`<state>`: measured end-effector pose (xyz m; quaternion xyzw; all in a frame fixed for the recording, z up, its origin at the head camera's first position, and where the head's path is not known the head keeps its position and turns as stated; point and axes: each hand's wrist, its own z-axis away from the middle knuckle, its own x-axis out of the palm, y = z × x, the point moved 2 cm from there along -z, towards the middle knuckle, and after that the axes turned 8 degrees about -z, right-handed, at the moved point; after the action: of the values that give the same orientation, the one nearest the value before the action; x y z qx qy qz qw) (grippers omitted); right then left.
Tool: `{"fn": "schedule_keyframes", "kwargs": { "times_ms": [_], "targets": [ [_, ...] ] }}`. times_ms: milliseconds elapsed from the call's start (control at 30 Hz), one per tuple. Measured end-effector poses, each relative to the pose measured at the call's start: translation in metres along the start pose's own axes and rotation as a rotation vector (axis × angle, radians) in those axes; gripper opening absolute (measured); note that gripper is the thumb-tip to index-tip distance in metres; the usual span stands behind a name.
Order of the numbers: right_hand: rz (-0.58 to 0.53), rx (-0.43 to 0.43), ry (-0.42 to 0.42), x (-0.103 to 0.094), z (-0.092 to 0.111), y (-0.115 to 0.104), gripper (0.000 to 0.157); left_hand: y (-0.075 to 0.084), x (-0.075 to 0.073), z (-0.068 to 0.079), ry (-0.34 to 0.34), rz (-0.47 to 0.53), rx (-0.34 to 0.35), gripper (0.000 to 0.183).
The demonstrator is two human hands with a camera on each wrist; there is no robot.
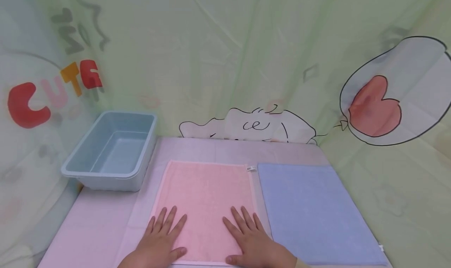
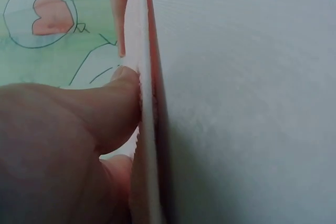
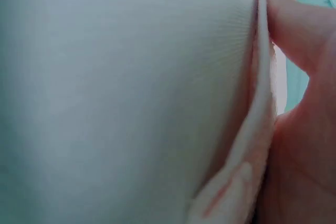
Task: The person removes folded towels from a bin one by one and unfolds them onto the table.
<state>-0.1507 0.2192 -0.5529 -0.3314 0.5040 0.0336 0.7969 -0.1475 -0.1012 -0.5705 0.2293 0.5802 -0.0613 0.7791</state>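
A pink towel (image 1: 208, 197) lies spread flat on the table in the head view, a small white tag (image 1: 251, 169) at its far right corner. My left hand (image 1: 160, 236) rests on its near left part, fingers straight and spread. On the near right part lies my right hand (image 1: 251, 236), also with straight, spread fingers. In the left wrist view the thumb (image 2: 118, 108) touches the towel's edge (image 2: 148, 129). The right wrist view has the other thumb (image 3: 299, 30) against the near edge (image 3: 262, 77), which curls up slightly at one end.
Right of the pink towel a blue towel (image 1: 313, 213) lies flat. A light blue plastic basin (image 1: 143, 158) stands at the back left of the pink-covered table (image 1: 95, 221). Printed curtains (image 1: 211, 56) hang close around the back and both sides.
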Motion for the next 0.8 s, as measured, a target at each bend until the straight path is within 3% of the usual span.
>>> {"fn": "schedule_keyframes", "kwargs": {
  "times_ms": [367,800],
  "targets": [
    [0.006,0.022,0.019,0.0037,0.0065,0.0072,0.1,-0.0011,-0.006,0.0069,0.02,0.083,0.068,0.091],
    [0.028,0.039,0.028,0.0047,0.0092,0.006,0.101,-0.0086,-0.0009,0.0051,0.014,0.061,0.076,0.094]
  ]
}}
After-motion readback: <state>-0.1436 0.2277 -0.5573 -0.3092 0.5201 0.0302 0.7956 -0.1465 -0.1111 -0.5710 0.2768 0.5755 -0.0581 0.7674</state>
